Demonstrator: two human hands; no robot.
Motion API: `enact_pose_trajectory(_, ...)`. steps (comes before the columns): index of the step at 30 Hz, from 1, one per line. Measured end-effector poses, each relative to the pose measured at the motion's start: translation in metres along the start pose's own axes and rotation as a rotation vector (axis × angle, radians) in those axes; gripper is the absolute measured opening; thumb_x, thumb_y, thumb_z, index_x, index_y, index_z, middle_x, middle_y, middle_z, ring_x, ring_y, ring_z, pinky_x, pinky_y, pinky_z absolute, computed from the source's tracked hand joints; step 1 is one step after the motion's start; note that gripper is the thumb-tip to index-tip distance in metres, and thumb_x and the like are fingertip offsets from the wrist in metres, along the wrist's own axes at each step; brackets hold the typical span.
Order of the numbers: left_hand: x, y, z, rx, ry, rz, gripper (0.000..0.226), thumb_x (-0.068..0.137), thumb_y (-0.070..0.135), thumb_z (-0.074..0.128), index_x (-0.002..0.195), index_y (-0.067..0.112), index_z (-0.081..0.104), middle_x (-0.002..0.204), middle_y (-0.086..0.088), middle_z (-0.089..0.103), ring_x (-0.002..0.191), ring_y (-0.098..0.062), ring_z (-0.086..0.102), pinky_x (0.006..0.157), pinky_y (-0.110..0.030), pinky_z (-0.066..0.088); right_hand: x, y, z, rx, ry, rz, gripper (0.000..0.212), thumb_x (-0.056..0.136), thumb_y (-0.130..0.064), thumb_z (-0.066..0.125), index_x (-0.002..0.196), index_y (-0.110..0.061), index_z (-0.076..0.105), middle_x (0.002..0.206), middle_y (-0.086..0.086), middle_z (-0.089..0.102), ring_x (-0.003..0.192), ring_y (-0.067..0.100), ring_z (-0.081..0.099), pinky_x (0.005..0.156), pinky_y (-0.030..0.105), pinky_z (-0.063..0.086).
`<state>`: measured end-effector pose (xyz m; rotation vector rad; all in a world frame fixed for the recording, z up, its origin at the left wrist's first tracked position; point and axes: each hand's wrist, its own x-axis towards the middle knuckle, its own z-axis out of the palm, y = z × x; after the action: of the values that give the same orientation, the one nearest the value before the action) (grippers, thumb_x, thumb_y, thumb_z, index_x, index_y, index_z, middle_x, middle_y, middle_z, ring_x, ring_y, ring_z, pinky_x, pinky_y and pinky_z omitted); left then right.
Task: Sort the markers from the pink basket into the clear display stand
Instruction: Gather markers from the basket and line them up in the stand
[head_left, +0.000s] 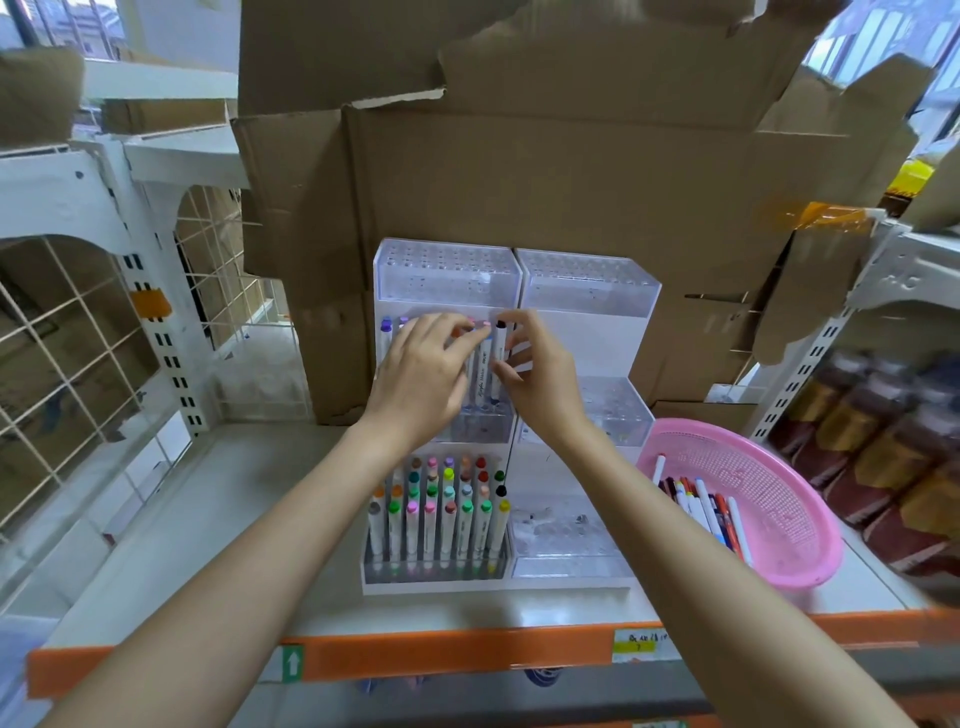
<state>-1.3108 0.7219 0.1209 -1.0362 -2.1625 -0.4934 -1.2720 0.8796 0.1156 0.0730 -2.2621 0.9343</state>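
Display stand (587, 291), left side: front tier full of sorted markers (441, 499); middle tier part-filled; top tier bare. Right side: all tiers bare. Pink basket (769, 483), right of stand, holds several loose markers (701, 506). Right hand (535, 374) pinches black-capped marker (500, 343) at middle tier. Left hand (421, 374) on neighbouring caps, grip unclear. Judged well under half done.

Hands: two, left hand (415, 376) and right hand (543, 382)
Pink basket (779, 525): one, right of the right hand
Clear display stand (587, 291): one, six perforated tiers
Markers at the fingertips (386, 335): at least five caps
Markers below the wrists (439, 519): eight in the front row
Markers in basket (706, 512): overlapping, count unclear
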Motion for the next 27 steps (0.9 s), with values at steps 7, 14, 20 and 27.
enact_pose_trajectory(7, -0.0008, 0.0001, 0.0004, 0.004, -0.010, -0.011, 0.052, 0.078, 0.003, 0.064, 0.128, 0.012, 0.057, 0.121, -0.009, 0.058, 0.114, -0.027, 0.052, 0.099, -0.041, 0.040, -0.0022, -0.0026, 0.0005, -0.022, -0.001, 0.011, 0.042, 0.084, 0.001, 0.067, 0.119, -0.017, 0.052, 0.092, 0.004, 0.055, 0.068, 0.021, 0.059, 0.065, 0.037, 0.054)
enact_pose_trajectory(14, -0.0003, -0.0010, -0.0018, -0.009, -0.013, -0.006, 0.053, 0.076, 0.001, 0.064, 0.128, 0.011, 0.058, 0.117, -0.009, 0.059, 0.110, -0.027, 0.053, 0.096, -0.040, 0.041, -0.0016, -0.0015, -0.0014, -0.026, 0.004, 0.016, 0.038, 0.083, -0.001, 0.067, 0.114, -0.015, 0.052, 0.087, 0.003, 0.056, 0.060, 0.023, 0.057, 0.057, 0.030, 0.048)
enact_pose_trajectory(20, -0.0007, -0.0004, -0.0006, -0.006, -0.017, -0.009, 0.054, 0.076, 0.001, 0.064, 0.129, 0.011, 0.057, 0.119, -0.010, 0.058, 0.111, -0.027, 0.053, 0.097, -0.041, 0.041, -0.0025, -0.0005, 0.0002, -0.041, -0.007, 0.009, 0.037, 0.085, -0.002, 0.066, 0.116, -0.016, 0.051, 0.085, 0.003, 0.056, 0.067, 0.019, 0.058, 0.062, 0.033, 0.050)
enact_pose_trajectory(27, -0.0016, -0.0010, 0.0002, -0.019, -0.024, -0.017, 0.056, 0.076, 0.001, 0.063, 0.130, 0.012, 0.056, 0.120, -0.009, 0.057, 0.113, -0.027, 0.051, 0.099, -0.041, 0.041, -0.0029, 0.0030, -0.0012, -0.079, -0.008, -0.017, 0.027, 0.085, -0.008, 0.068, 0.106, -0.008, 0.052, 0.080, 0.001, 0.054, 0.066, 0.023, 0.058, 0.060, 0.031, 0.048)
